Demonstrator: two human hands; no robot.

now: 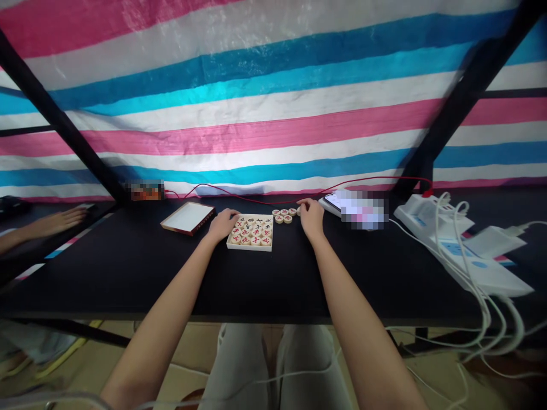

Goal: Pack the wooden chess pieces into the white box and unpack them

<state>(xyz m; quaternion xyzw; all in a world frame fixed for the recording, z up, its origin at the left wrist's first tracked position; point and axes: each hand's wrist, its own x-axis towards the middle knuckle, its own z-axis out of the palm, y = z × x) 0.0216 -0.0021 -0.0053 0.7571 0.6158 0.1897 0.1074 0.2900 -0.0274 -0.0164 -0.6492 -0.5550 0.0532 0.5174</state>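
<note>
A shallow white box (249, 247) holds rows of round Chinese chess pieces (255, 232) with red and black characters. My left hand (224, 224) is at its left side, fingers curled over the upper left edge. To the right of the box, several loose Chinese chess pieces (284, 212) with red characters lie together on the black table. At their right end is my right hand (311, 218), its fingers bent around a chess piece (298, 211) that is partly hidden by the hand. The box lid (188, 218), pale inside with a brown rim, lies left of my left hand.
A phone (356, 209) lies on the black table (265, 285) beyond my right hand. White power strips (461, 245) with tangled cables stand at the right. A red cable (256, 199) runs along the back. Another person's hand (70, 219) rests at the far left.
</note>
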